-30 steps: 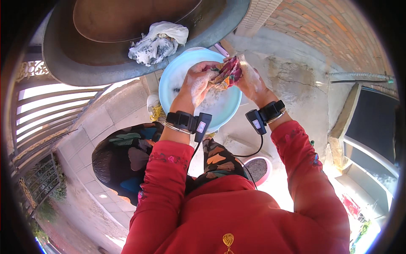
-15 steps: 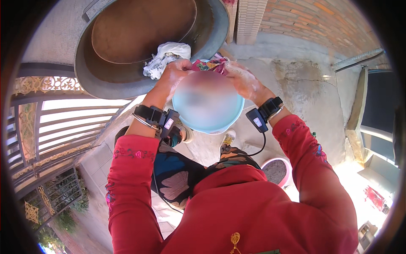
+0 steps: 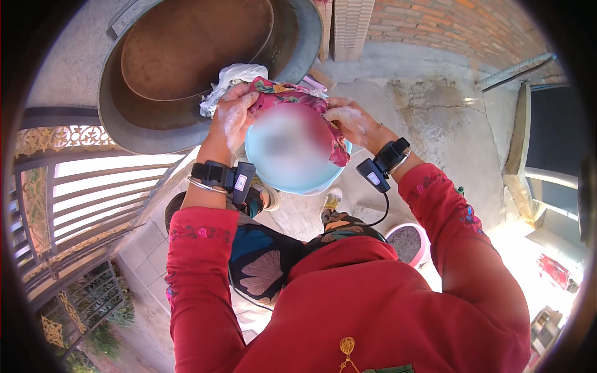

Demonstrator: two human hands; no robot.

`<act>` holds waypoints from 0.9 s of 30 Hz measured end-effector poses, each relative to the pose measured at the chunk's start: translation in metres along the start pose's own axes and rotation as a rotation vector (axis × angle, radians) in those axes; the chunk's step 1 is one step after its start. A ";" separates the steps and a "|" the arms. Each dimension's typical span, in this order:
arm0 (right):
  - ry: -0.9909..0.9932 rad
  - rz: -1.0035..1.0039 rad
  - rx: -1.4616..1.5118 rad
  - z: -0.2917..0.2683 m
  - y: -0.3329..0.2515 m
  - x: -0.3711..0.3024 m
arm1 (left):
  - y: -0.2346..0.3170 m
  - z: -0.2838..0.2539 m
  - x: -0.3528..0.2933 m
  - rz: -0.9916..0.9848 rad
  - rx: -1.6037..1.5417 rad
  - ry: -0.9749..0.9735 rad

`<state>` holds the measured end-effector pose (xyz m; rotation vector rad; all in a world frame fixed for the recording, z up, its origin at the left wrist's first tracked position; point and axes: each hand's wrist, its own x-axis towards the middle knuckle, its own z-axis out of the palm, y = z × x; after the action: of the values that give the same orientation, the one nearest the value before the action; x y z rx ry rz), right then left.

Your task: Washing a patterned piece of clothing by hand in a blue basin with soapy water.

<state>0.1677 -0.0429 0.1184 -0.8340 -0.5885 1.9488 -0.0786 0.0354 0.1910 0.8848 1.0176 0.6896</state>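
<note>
Metal vessel [image 3: 149, 140]: beyond the left hand [image 3: 231, 113]. White cloth [image 3: 235, 76]: just past same hand. Left hand: soapy, clamped on floral cloth [image 3: 283, 96]. Floral cloth: spread between both hands. Blue basin [image 3: 295, 182]: below, between hands. Right hand [image 3: 357, 123]: soapy, clamped on floral cloth's right side.

Concrete floor [image 3: 441, 152], pink-rimmed tub [image 3: 425, 241] on it; metal vessel [image 3: 155, 135], white cloth [image 3: 232, 74] on rim
</note>
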 end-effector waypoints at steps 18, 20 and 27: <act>0.197 -0.066 0.031 -0.012 0.000 -0.014 | 0.005 -0.038 0.015 0.009 0.192 0.367; 0.213 -0.100 -0.011 -0.019 0.002 -0.012 | 0.005 -0.044 0.015 0.057 0.138 0.296; 0.190 -0.001 -0.385 -0.012 0.014 -0.023 | 0.011 -0.026 0.008 0.188 -0.172 0.070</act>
<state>0.1773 -0.0687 0.1078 -1.2412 -0.8628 1.7536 -0.1006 0.0553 0.1902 0.8164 0.9284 0.9582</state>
